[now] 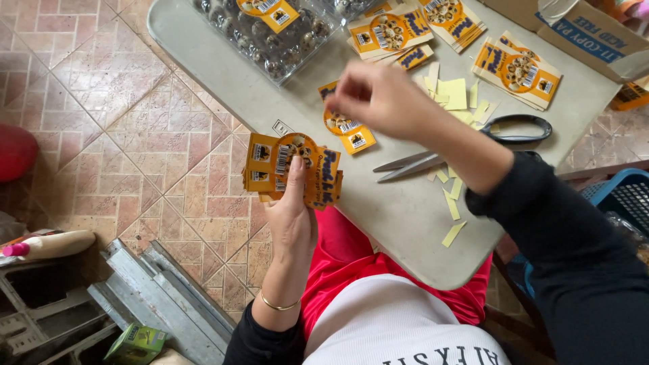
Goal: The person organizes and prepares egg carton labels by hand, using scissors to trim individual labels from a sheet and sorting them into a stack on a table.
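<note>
My left hand [292, 217] grips a stack of orange printed paper labels [292, 166] just off the near left edge of the grey table [399, 216], thumb pressed on the top label. My right hand [378, 98] hovers over the table with fingers curled, right above one orange label [350, 133] lying flat; whether it pinches anything is unclear. Black-handled scissors [466, 143] lie shut on the table to the right of that hand.
Clear plastic trays of speckled quail eggs [267, 34] sit at the table's far left. More label piles [517, 67] and yellow paper trimmings [453, 94] are scattered about. A cardboard box [581, 30] stands far right, a blue basket [622, 196] at right. Metal rails [162, 297] lie on the tiled floor.
</note>
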